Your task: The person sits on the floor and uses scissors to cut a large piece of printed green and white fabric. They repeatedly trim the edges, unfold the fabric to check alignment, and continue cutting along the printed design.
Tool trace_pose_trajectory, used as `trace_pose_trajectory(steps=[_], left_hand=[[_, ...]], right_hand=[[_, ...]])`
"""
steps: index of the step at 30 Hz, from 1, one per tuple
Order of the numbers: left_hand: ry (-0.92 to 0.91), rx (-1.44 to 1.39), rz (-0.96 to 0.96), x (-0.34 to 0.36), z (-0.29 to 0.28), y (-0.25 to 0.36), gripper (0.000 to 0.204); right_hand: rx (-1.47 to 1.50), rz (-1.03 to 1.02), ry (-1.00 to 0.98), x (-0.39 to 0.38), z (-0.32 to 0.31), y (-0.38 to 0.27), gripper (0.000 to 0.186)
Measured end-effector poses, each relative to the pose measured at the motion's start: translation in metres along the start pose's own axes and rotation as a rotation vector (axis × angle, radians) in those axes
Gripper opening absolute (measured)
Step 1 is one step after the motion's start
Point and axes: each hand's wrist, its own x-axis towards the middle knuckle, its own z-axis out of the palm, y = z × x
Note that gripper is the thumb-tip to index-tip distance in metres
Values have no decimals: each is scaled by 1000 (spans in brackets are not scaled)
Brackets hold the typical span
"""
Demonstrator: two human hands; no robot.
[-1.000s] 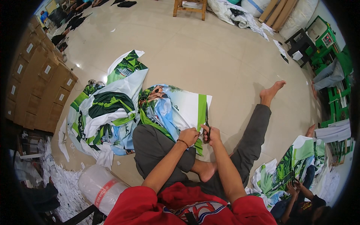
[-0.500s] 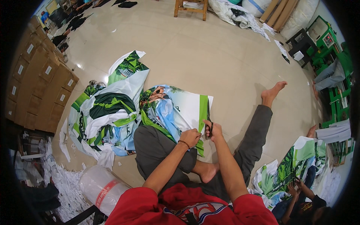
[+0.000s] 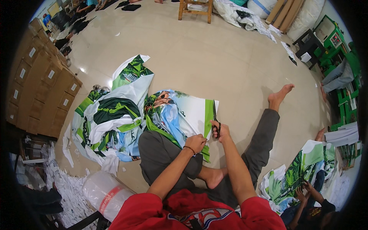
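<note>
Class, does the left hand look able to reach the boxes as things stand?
Probably not: the left hand grips cloth, and the boxes stand well off, beyond a heap of fabric.

Moved the right hand point(image 3: 221, 131) farther from the body over the last 1 second, up along the green-banded edge of the cloth point(image 3: 193, 113), taking the scissors point(image 3: 215, 114) along. Opened a wider gap from the left hand point(image 3: 196, 143), after nearly touching it. Tilted the view slightly, setting the cloth a touch lower and farther right. Brought more of a far foot point(image 3: 158, 1) into sight at the top.
</note>
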Motion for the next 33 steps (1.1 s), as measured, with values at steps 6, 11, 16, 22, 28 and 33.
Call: trace_pose_trajectory(steps=[6, 11, 16, 22, 28, 33], left_hand=[[-13, 16, 4, 3, 0, 5, 16], [278, 57, -92, 2, 0, -12, 19], [246, 222, -795, 11, -34, 5, 111], [194, 65, -1125, 20, -33, -19, 144], [313, -177, -1169, 32, -25, -66, 109], [633, -901, -1019, 30, -61, -96, 55]], right_hand=[[-144, -43, 9, 18, -9, -7, 35], [-31, -62, -89, -1, -26, 23, 33], [47, -11, -15, -58, -86, 58, 30], [183, -161, 9, -148, -113, 55, 27], [213, -299, 93, -141, -109, 58, 28], [194, -300, 61, -135, -102, 53, 30]])
